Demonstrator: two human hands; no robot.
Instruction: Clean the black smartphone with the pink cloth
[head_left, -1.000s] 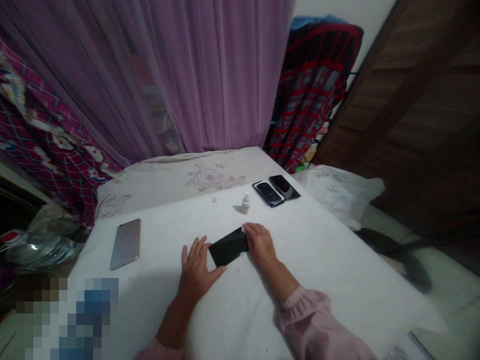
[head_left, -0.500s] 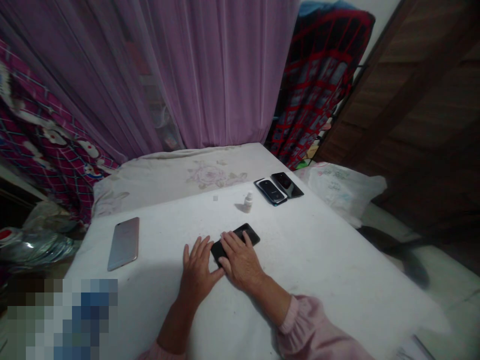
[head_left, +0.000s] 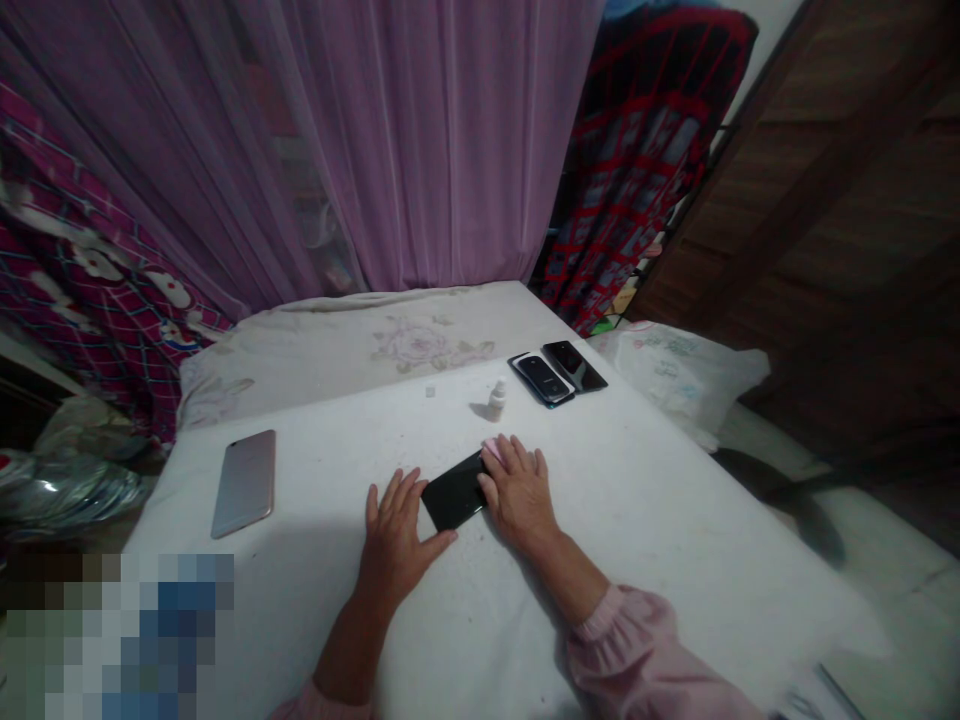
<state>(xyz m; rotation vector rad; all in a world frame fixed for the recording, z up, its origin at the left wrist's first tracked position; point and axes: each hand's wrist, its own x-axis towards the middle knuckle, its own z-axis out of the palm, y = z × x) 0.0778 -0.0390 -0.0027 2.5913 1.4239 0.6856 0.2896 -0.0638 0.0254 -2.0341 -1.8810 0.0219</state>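
Observation:
A black phone [head_left: 454, 492] lies flat on the white cloth between my hands. My left hand [head_left: 395, 535] rests at its left end, fingers spread, with the thumb along the near edge and the fingertips by the far corner. Over the phone's right end lies my right hand [head_left: 519, 492], its fingers pressing a small pink cloth [head_left: 493, 450] that shows past the fingertips. Part of the phone is hidden under this hand. Beyond it stands a small white bottle [head_left: 497, 400].
A rose-coloured phone [head_left: 244, 483] lies at the left. Several dark phones [head_left: 544, 380] sit at the back right, near the edge of the white-covered table [head_left: 675, 560]. A small pale square [head_left: 430, 392] lies behind. Plastic bag [head_left: 675, 375] beyond the right edge.
My right hand has slid right along the black phone, baring its middle, and the pink cloth now shows at the fingertips. My left hand has hardly moved.

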